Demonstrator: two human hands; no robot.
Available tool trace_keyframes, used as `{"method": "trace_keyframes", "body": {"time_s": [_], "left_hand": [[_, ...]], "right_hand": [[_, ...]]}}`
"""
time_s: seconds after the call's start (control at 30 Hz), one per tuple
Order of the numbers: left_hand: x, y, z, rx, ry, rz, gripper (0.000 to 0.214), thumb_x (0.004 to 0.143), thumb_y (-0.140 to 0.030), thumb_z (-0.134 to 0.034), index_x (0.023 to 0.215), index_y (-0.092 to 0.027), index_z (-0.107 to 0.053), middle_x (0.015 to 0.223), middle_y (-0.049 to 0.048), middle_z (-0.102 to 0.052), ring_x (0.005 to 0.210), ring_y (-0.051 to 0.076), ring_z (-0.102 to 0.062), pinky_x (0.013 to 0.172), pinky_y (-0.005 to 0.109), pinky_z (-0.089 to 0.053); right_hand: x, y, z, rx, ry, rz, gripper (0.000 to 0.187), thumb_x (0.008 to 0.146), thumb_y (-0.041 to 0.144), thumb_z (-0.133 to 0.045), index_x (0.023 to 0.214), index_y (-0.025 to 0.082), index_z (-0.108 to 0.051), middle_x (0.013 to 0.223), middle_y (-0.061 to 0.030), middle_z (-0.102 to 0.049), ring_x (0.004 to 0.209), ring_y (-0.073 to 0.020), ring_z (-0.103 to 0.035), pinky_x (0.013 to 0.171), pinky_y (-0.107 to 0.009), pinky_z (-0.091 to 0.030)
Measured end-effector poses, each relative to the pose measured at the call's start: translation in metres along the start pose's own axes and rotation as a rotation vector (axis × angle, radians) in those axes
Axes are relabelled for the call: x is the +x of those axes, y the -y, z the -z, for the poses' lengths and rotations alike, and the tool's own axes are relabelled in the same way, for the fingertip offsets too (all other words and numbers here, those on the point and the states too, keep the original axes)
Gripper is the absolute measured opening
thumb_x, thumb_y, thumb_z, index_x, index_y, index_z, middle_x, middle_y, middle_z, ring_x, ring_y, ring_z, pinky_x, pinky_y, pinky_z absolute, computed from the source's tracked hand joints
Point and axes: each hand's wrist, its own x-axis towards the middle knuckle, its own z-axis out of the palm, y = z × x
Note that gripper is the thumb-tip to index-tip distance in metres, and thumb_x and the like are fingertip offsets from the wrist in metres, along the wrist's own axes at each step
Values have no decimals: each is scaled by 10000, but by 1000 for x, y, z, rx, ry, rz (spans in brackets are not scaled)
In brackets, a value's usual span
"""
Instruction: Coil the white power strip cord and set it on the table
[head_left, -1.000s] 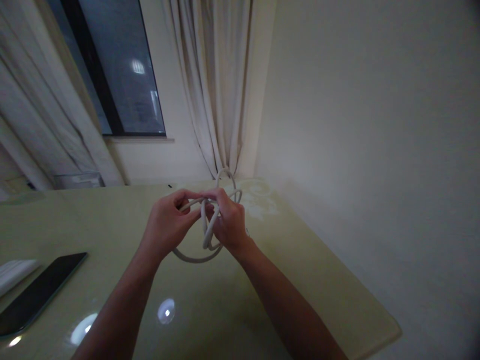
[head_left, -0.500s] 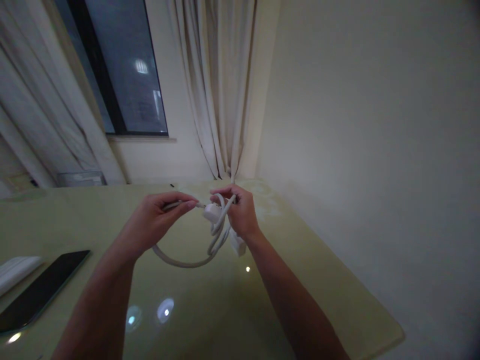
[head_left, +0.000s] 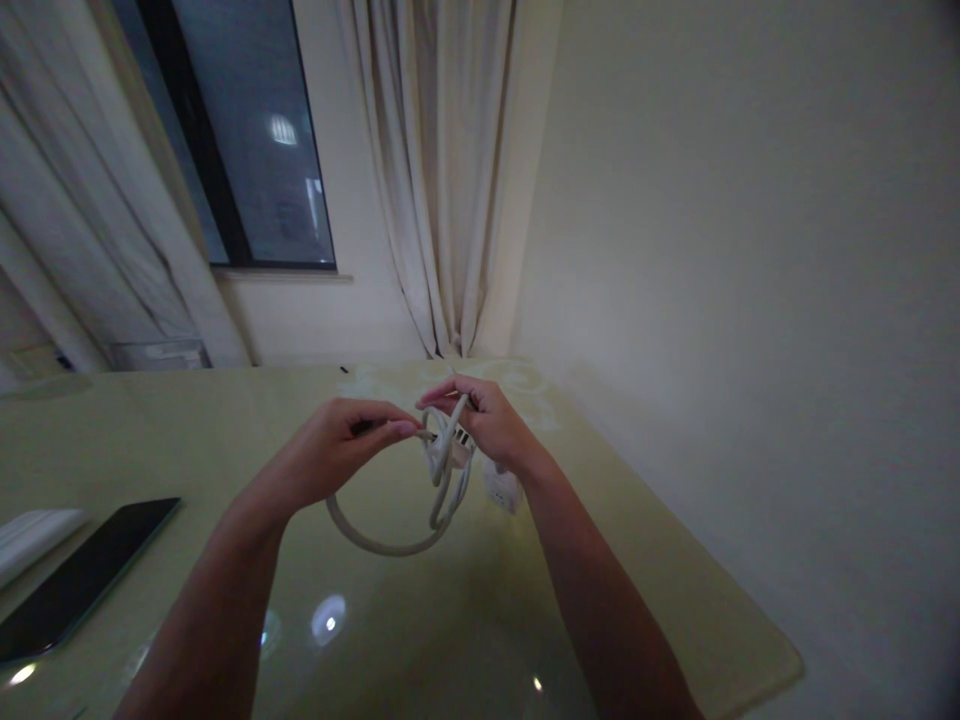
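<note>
A white extension cord (head_left: 386, 548) hangs in loops above the table, held between my two hands. My left hand (head_left: 341, 452) is closed, pinching the cord close to its white plug (head_left: 456, 448). The loops are gripped by my right hand (head_left: 491, 425), with the thumb and fingers around the upper turns. The plug sits among the loops, its dark prongs facing up and right. Below my right wrist dangles a white socket block (head_left: 501, 487) with small holes in its face. My right palm and fingers hide part of the coil.
The glossy pale-green table (head_left: 615, 560) runs to the wall on the right. A dark phone-like slab (head_left: 90, 575) and a white object (head_left: 34, 540) lie at the left. Curtains (head_left: 442, 180) and a window (head_left: 255, 130) are behind, with a tiny dark bit (head_left: 344, 370) near the far edge.
My left hand has shifted right, bringing the plug further into the loops. The plug has turned so its prongs show. The socket block has swung right, and its holes now face me.
</note>
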Motion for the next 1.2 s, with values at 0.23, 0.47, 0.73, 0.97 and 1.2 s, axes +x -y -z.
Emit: {"method": "trace_keyframes", "body": {"time_s": [0.23,0.47,0.73,0.97,1.2], "left_hand": [[4,-9,-16,32,-161,-5,316,884,-509,-726,909,-195,-744,508,-73,-434,491,109,-366,485,233,-256],[9,-5,-33,-7,-144,14,432,1036,-567,-473,1062,-186,-675,789,23,-701,654,166,-570,611,269,-417],[9,-14,-35,27,-46,-14,485,1059,-541,-422,1075,-197,-763,823,30,-723,817,222,-661,756,301,-487],[11,-10,-44,203,-83,72,493,1037,-580,-439,837,-220,-710,716,36,-709,674,213,-634,628,297,-383],[11,2,-28,130,-196,156,372,858,-561,-667,783,-200,-707,627,10,-643,577,173,-564,546,273,-342]], "right_hand": [[-6,22,-2,-260,-46,3,194,972,344,-688,1034,199,-802,876,-24,-792,815,-164,-728,735,-266,-530],[-17,47,-4,-713,-102,70,194,969,406,-725,1039,237,-791,830,-34,-788,777,-194,-725,723,-281,-464],[-13,41,-3,-705,-149,44,205,1036,351,-615,989,218,-763,755,-11,-748,707,-169,-680,684,-267,-422],[-12,32,-4,-662,-106,59,185,1031,284,-588,984,208,-749,852,-32,-777,775,-176,-700,705,-266,-435],[-11,32,-10,-717,-114,57,175,1036,326,-605,1001,235,-752,764,1,-751,694,-156,-675,667,-253,-421]]}}
